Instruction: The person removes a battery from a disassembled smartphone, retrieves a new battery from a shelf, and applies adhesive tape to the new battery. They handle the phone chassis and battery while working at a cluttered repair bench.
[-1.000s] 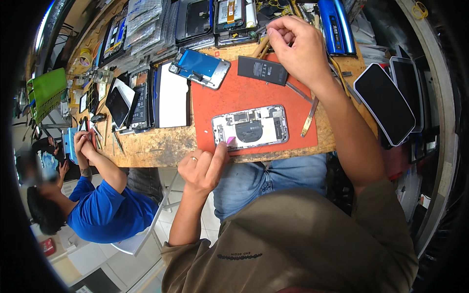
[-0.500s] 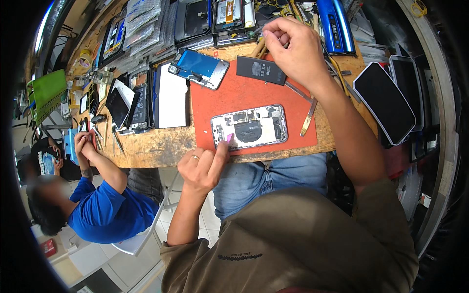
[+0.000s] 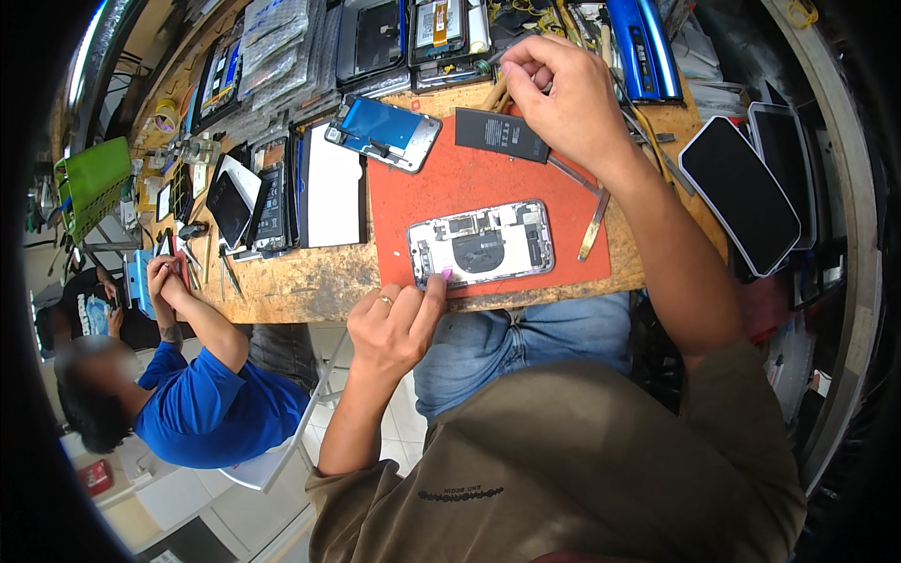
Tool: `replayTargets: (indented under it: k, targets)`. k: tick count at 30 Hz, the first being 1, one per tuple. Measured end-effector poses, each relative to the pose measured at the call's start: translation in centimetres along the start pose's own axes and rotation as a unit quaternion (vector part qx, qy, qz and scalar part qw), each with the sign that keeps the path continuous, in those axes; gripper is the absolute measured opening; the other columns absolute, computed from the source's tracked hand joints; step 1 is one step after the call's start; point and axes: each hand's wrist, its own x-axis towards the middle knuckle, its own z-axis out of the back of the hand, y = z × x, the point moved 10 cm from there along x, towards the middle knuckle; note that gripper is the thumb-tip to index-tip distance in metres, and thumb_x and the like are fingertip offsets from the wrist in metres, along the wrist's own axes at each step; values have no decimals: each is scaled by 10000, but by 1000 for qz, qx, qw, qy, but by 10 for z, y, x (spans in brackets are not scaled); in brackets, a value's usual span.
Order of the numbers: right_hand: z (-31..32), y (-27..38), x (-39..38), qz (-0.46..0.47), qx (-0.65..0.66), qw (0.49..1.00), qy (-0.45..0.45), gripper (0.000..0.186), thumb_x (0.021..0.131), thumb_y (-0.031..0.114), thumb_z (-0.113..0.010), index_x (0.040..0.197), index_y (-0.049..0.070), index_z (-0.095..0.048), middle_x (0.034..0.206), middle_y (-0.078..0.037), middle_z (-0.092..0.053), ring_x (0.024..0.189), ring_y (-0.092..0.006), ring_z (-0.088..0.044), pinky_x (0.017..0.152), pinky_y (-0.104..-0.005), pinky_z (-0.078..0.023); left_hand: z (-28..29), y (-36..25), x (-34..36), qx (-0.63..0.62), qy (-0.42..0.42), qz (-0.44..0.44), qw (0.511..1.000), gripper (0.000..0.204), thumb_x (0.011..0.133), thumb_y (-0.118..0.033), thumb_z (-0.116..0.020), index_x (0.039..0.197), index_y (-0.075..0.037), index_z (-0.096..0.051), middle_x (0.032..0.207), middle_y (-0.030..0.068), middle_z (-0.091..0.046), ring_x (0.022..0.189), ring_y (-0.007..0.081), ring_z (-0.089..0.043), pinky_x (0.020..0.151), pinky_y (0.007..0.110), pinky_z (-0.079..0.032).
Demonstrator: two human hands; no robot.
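An opened smartphone [image 3: 521,246] lies on an orange-red work mat [image 3: 404,192], its inner parts and a round black pad showing. At the phone's near left edge my left hand [image 3: 399,321] has its fingers curled, and a small pink tab [image 3: 447,274] sticks out at the index fingertip. A ring is on this hand. My right hand [image 3: 568,98] is closed in a pinch above the mat's far right, beside a dark flat phone battery [image 3: 497,133]. Whatever its fingertips hold is unclear among the clutter behind. Metal tweezers [image 3: 591,230] lie right of the phone.
A phone frame with blue film [image 3: 385,127] sits at the mat's far left, near a white box [image 3: 333,192]. Stacked phones [image 3: 741,197] stand at right. A blue phone back [image 3: 643,47] and bubble-wrapped parts [image 3: 274,47] lie farther back. At left, a person in blue [image 3: 221,403] sits working.
My left fingertip and the pink tab have shifted slightly right and toward me along the phone's edge. The right hand stays almost where it was.
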Motion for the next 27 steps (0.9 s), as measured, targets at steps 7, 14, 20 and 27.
replayTargets:
  k: [7,14,20,27]
  targets:
    - [-4,13,-2,15,48,999,16,84,887,69,-700,946,10,-717,810,-61,-660,664,-140,-607,630,-291,-503,-1,2,1,1,19,21,1000,200,766,-99,-757,956,-69,-705,653,-1,-386,548,130,-461,460,299,-364]
    - [-49,64,-35,74,151,962,217,101,849,82,-755,907,19,-701,819,-73,-644,657,-181,-620,610,-328,-497,-4,13,2,-45,40,79,995,179,785,-119,-784,941,-100,-696,649,14,-435,516,161,-481,457,323,-387]
    - [-85,85,-76,112,75,924,357,277,761,179,-835,918,42,-654,998,-136,-633,1001,-339,-625,900,-447,-484,-10,27,6,-129,88,124,980,142,815,-128,-781,932,-104,-704,671,42,-523,541,221,-568,475,371,-431]
    - [-99,80,-87,79,24,913,400,501,709,252,-887,1066,68,-588,1090,-128,-546,1102,-331,-538,965,-463,-424,-10,35,8,-172,101,151,968,153,775,-76,-800,905,-94,-720,669,61,-564,562,254,-601,506,378,-456]
